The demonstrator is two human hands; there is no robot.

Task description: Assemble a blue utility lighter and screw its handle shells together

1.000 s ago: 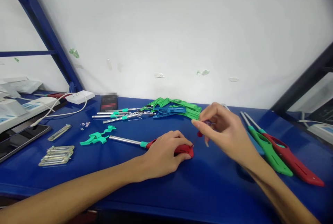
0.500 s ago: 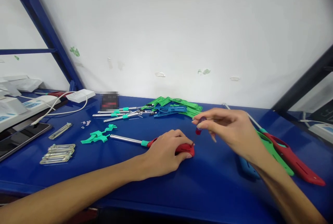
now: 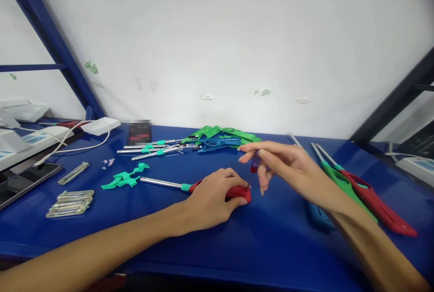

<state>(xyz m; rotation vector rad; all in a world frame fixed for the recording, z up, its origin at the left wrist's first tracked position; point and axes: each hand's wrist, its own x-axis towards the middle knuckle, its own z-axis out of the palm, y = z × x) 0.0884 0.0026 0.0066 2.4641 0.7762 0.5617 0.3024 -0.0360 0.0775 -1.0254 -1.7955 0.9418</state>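
My left hand (image 3: 212, 201) is wrapped over the red handle of a long-necked lighter (image 3: 240, 194) and presses it to the blue table. The lighter's metal tube points left, with a teal collar at its base. To its right, my right hand (image 3: 298, 170) pinches the small purple and red handle of a screwdriver (image 3: 254, 165) between thumb and fingers. The handle is upright above the lighter's end; its thin shaft is barely visible, so I cannot tell whether the tip touches a screw. My other right fingers hang loosely below.
Red (image 3: 383, 208), green (image 3: 342, 181) and blue (image 3: 320, 217) lighters lie at right. Behind are green shells (image 3: 217, 133), a blue shell (image 3: 220, 143) and metal tubes (image 3: 149, 149). Teal parts (image 3: 122, 180), clear fuel tanks (image 3: 70, 204) and a phone (image 3: 32, 182) lie left.
My right hand has moved slightly left and its fingers have shifted on the screwdriver handle, the forefinger now stretched further out. My left hand stays on the red lighter. The camera view has shifted slightly.
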